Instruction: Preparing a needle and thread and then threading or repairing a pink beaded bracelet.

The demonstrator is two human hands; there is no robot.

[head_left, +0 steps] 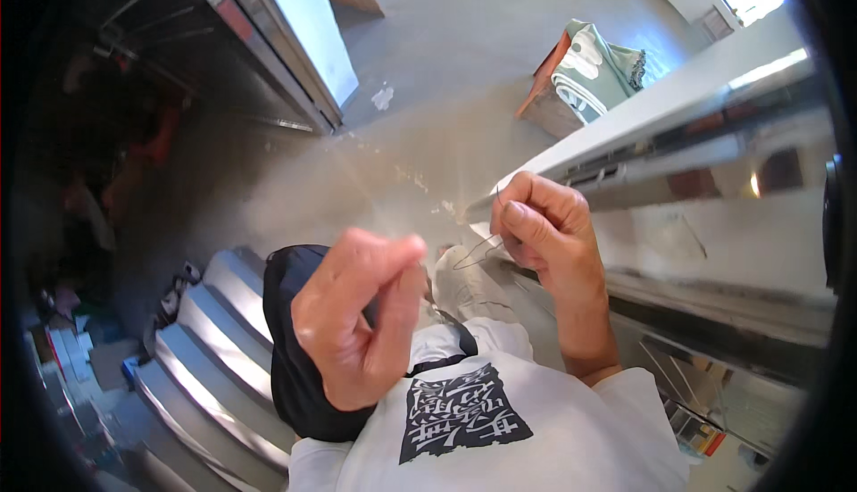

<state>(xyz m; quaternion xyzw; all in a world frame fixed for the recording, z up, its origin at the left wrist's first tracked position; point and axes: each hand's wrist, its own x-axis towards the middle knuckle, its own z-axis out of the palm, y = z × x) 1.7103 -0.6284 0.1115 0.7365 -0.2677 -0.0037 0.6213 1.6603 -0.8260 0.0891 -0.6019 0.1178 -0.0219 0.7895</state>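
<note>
My right hand (549,229) is raised in front of my chest, thumb and finger pinched on a thin dark thread (474,257). From the pinch the thread hangs in a narrow loop toward the left; whether it is thread or fine wire is hard to tell. To its left, closer to me, my left hand (355,318) is also closed, thumb against curled forefinger. Motion smears its fingertips, so what they pinch does not show. A gap separates the two hands.
Ridged grey-white steps or slats (219,345) lie at my left. A counter with a shiny edge (696,144) runs along my right. Farther ahead, a green-and-white cloth (600,68) drapes over a brown wooden piece. A metal-framed panel (299,37) stands at the upper left.
</note>
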